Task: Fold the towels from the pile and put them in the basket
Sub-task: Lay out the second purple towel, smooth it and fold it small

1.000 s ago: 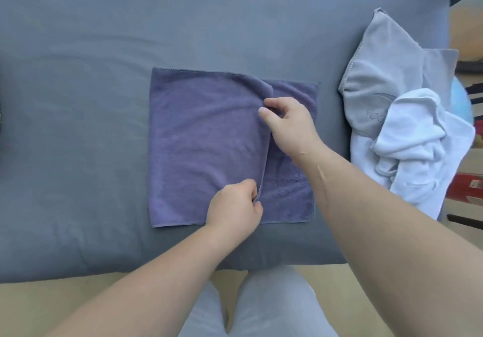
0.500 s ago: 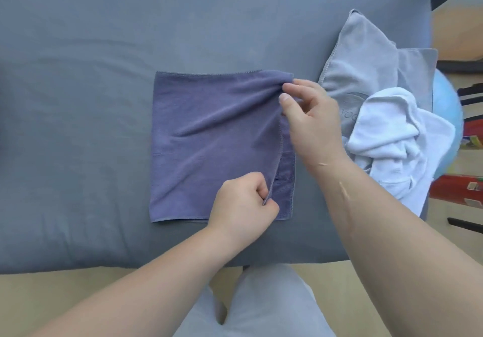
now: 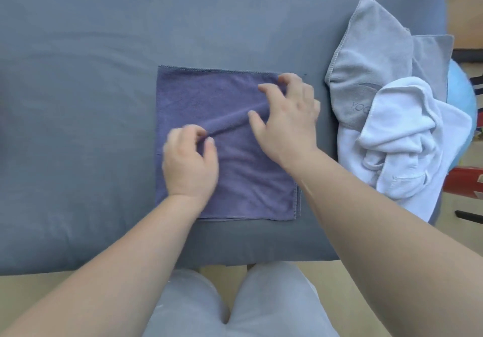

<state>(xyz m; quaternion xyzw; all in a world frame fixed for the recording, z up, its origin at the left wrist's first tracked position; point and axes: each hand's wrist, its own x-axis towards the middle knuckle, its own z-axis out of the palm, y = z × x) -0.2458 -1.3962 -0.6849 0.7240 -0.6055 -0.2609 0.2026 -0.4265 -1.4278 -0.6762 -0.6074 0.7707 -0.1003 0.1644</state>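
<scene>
A purple towel (image 3: 235,180) lies folded in half on the grey-blue bed (image 3: 78,101), its doubled edges at the right and near sides. My left hand (image 3: 189,161) sits on its left middle, fingers curled and pinching a raised crease in the cloth. My right hand (image 3: 287,125) rests on the towel's far right corner with fingers spread apart. The crease runs slantwise between the two hands. To the right lies the pile: a grey towel (image 3: 373,57) with a crumpled white towel (image 3: 407,133) on top. No basket is in view.
The bed's near edge runs just past my knees (image 3: 235,305), with tan floor below. Beyond the bed's right edge are a light blue ball (image 3: 461,96) and a red object (image 3: 465,182).
The right part of the purple towel has been folded over onto the left. Both hands have let go of the edge and moved left onto the top of the folded towel.
</scene>
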